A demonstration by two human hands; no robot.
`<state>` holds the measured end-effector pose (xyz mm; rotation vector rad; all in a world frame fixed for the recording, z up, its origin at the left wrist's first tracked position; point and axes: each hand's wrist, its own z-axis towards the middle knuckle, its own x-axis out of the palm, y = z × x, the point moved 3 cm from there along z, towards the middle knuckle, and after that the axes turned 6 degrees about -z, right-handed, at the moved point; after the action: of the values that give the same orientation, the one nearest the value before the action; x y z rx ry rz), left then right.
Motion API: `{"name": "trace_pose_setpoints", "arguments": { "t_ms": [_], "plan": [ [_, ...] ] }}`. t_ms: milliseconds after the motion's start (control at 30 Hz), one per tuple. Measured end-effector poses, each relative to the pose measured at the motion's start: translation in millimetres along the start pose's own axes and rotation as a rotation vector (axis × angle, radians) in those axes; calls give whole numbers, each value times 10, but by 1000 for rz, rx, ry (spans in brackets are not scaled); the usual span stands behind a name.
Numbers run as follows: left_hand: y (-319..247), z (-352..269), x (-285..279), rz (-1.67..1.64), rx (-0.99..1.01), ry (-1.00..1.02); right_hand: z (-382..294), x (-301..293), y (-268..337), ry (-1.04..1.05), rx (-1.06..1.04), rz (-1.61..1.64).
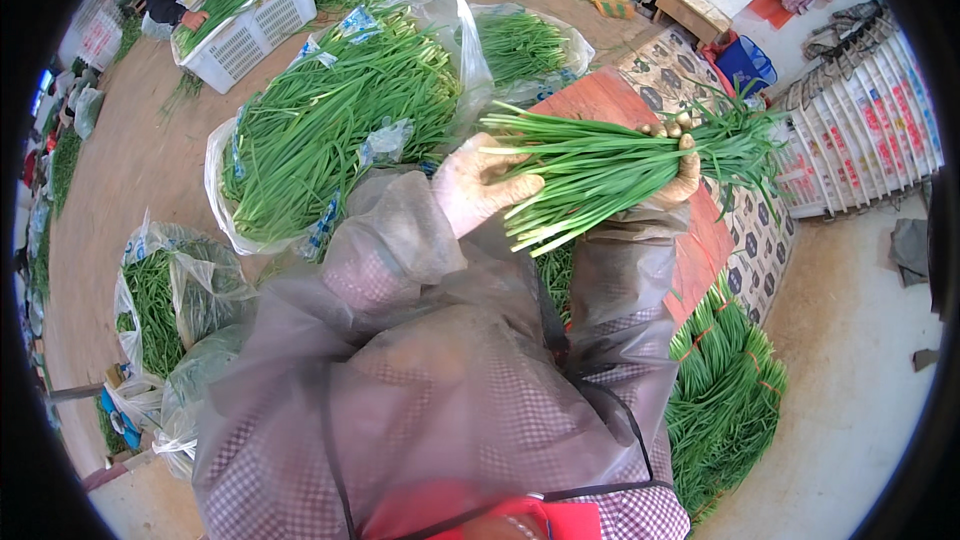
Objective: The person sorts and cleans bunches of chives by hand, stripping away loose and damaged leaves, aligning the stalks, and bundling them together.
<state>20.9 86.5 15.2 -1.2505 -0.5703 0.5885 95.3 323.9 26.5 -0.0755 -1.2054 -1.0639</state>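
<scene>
My right hand (675,165), in a soiled glove, is closed around a loose bunch of garlic chives (592,165). The pale cut ends point left and the leafy tips hang out past the hand on the right. Beside the pale ends, my left hand (480,184) has its thumb and fingers apart; whether it brushes a few stalks I cannot tell. Under the bunch lies a red board (701,240), partly covered by my right sleeve. Left of my hands, a large open plastic bag (472,52) is heaped with loose garlic chives (345,112).
Banded chive bundles (724,390) are piled right of my body. A patterned sheet (757,255) lies beyond the board, near stacked white crates (862,127) and a blue bucket (742,64). Another person's hand (195,19) touches chives in a white basket (247,37). A chive bag (154,307) stands left.
</scene>
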Motion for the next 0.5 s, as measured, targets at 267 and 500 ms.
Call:
{"name": "trace_pose_setpoints", "arguments": {
  "t_ms": [267, 500],
  "plan": [
    [19, -56, 79, -506, -261, -105, -59, 57, -185, 3, 45, -60],
    [274, -148, -314, -703, -462, 45, -60, -296, -109, -120, 59, -7]
  ]
}}
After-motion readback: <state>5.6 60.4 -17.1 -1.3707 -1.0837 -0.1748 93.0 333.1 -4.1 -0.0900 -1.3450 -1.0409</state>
